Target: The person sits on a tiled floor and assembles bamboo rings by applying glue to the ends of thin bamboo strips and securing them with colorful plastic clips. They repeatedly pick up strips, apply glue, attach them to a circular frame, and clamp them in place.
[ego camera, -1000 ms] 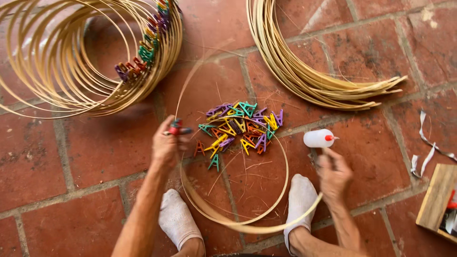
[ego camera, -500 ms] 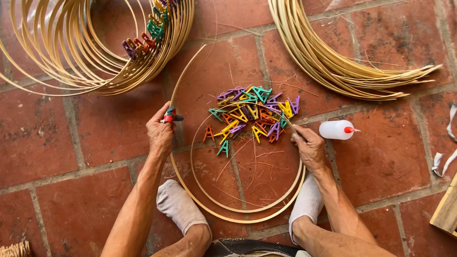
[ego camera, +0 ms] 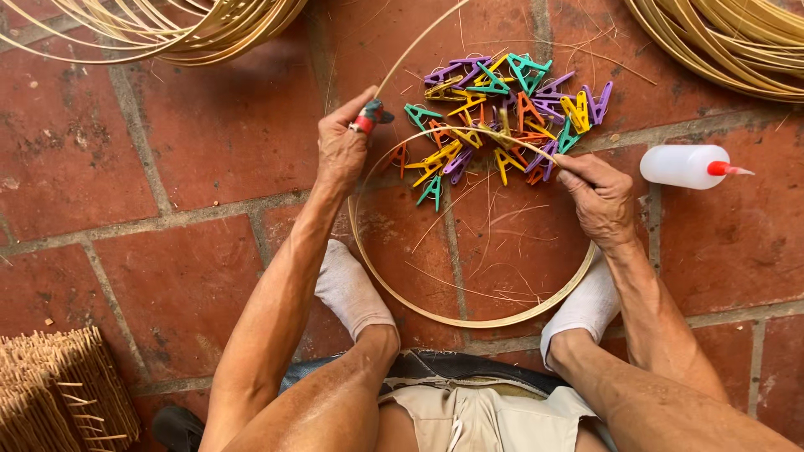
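Both hands on one bamboo strip loop, clip in left.

My left hand (ego camera: 342, 151) pinches one red clip (ego camera: 368, 117) onto the strip; my right hand (ego camera: 599, 197) fingers are closed narrow on the strip's free end. One bamboo loop (ego camera: 469, 321) lies on the tile floor (ego camera: 184, 276) between my two white-socked feet (ego camera: 352, 289). One pile of coloured clips (ego camera: 502, 109), too tangled to count, sits inside the loop's far edge. One white squeeze bottle (ego camera: 682, 165) with red tip lies just right of my hand. Two hoop stacks (ego camera: 209, 25) at the top corners, one bundle of sticks (ego camera: 59, 385) bottom left.
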Demonstrator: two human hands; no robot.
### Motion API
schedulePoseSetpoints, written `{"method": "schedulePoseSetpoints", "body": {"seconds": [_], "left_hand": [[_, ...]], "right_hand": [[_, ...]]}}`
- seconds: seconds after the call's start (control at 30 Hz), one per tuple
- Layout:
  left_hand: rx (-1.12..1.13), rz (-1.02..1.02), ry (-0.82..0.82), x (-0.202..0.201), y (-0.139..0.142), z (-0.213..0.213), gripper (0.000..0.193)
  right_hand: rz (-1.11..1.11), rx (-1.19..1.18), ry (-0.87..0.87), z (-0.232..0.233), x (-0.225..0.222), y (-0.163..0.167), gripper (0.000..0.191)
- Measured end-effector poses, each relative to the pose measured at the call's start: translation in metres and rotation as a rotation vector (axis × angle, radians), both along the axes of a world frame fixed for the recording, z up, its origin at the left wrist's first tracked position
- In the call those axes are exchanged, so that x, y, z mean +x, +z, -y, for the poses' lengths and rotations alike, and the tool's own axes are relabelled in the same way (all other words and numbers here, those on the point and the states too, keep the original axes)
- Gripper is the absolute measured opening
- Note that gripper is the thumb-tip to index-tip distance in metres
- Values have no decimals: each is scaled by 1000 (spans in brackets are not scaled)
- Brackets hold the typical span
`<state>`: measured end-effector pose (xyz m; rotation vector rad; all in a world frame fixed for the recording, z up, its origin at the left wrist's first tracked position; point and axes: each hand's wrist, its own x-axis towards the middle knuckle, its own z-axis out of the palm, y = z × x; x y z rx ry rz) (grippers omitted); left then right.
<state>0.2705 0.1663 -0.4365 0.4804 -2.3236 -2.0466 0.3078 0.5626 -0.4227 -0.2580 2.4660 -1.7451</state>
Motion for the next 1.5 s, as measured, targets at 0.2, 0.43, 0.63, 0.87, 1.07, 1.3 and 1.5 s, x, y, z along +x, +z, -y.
{"method": "schedulePoseSetpoints", "body": {"seconds": [0.2,0.43,0.63,0.87,1.07,1.3,1.5], "left_hand": [[83,35,-89,20,-7,-13,30],[200,111,-394,28,37,-26,30],[-75,296,-804,-31,90,-67,26],[-228,169,-1173,-53,116,-132,23],[-270,284,-1179,-51,113,-146,22],[-287,226,-1165,-46,102,-142,25],[-247,235,-837,-58,103,-133,20]], "right_hand": [[34,24,94,11,-4,11,26],[49,-37,184,10,-10,10,25],[205,-155,154,14,-11,31,24],[490,-186,3,12,-4,67,23],[609,-179,-8,7,-3,71,23],[553,-181,-7,7,3,56,19],[526,-512,-193,5,-10,37,17]]}}
